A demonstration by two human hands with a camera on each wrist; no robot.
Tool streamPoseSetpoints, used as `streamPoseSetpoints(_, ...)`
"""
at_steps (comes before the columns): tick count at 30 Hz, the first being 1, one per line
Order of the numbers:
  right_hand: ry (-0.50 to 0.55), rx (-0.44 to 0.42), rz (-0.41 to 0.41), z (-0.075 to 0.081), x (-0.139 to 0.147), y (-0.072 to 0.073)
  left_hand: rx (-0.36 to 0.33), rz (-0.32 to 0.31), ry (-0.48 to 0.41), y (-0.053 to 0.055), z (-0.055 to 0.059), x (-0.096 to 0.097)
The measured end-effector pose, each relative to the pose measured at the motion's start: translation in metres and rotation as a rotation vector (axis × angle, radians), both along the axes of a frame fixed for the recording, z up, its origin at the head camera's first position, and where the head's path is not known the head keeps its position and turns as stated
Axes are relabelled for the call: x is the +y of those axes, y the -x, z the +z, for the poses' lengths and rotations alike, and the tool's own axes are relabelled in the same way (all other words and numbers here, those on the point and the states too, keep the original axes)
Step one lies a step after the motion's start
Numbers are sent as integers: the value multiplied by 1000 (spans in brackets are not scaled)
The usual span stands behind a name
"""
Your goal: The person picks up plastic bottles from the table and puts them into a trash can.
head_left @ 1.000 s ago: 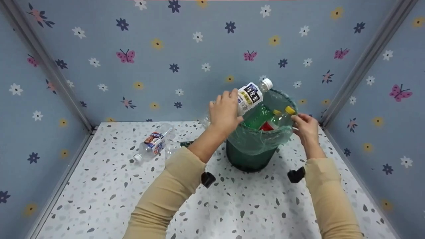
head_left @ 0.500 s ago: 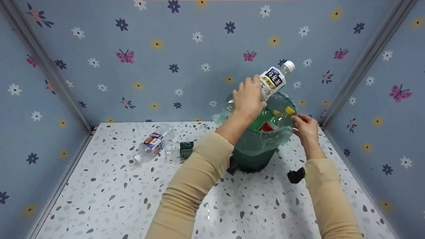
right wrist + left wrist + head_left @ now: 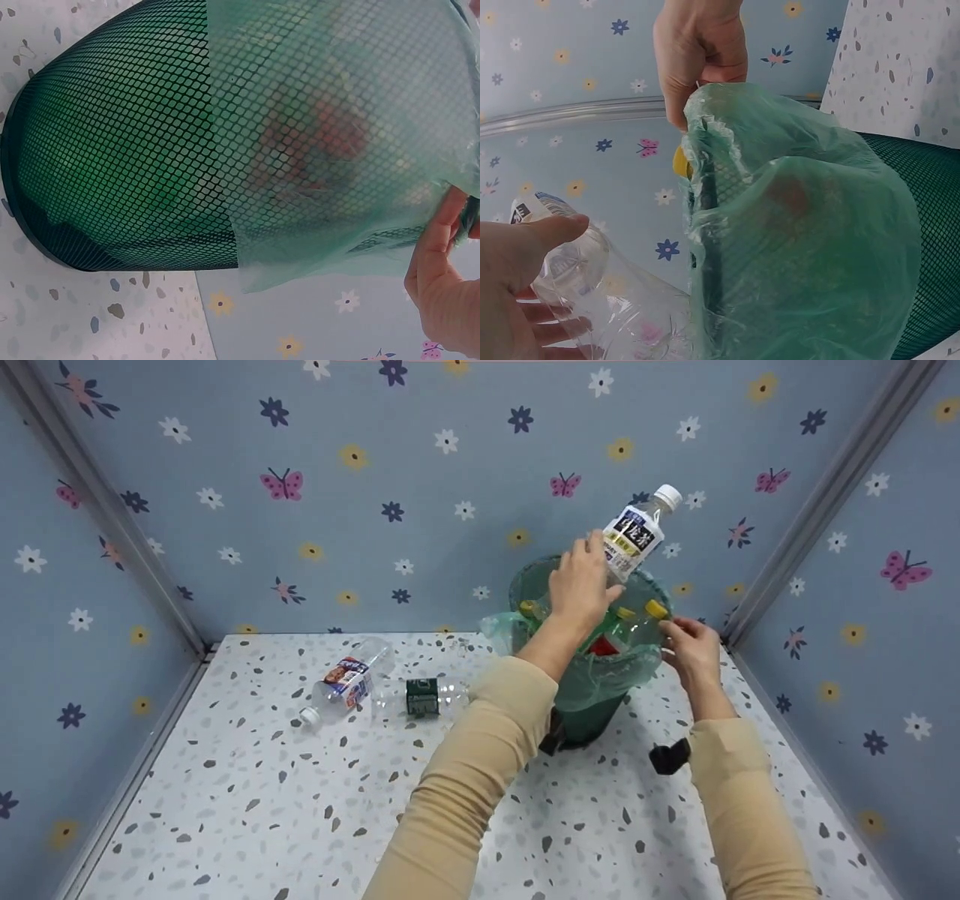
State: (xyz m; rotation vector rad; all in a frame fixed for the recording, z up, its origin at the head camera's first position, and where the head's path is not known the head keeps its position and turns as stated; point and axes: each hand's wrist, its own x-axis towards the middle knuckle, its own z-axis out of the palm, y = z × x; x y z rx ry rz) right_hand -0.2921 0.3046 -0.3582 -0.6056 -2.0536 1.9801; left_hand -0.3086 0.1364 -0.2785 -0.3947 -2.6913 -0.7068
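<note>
My left hand (image 3: 581, 589) holds a clear plastic bottle (image 3: 634, 540) with a white cap and a white-and-black label. The bottle is tilted cap-up above a green mesh bin. In the left wrist view the thumb of the left hand (image 3: 525, 277) lies across the clear plastic, its fingers behind. My right hand (image 3: 694, 652) pinches the translucent green bag (image 3: 600, 682) at the bin's right rim. Inside the lined bin (image 3: 127, 142), bottles show, among them a yellow-capped bottle (image 3: 656, 610) and a red label (image 3: 604, 645). My left hand hides part of the bin's mouth.
Left of the bin, a clear bottle (image 3: 349, 682) with a blue-and-red label lies on the speckled white surface (image 3: 247, 780). Beside it lies a clear bottle with a dark green label (image 3: 422, 697). A flowered blue wall (image 3: 420, 495) stands close behind the bin.
My left hand has moved right and up, carrying the white-capped bottle over the bin; its fingers now look straighter. The right hand has stayed at the rim.
</note>
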Motion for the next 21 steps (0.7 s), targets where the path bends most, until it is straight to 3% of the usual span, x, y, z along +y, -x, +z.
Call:
streamPoseSetpoints(12,-8,-3,-2,0,0,0,-50,-21,-35,4,-29,9)
streamPoseSetpoints(17,19,8,1,0,0,-1,-134,-65,2,3,-37,12)
streamPoseSetpoints(21,27,21,9,0,1,-1,-103,-74,53,0,-37,8)
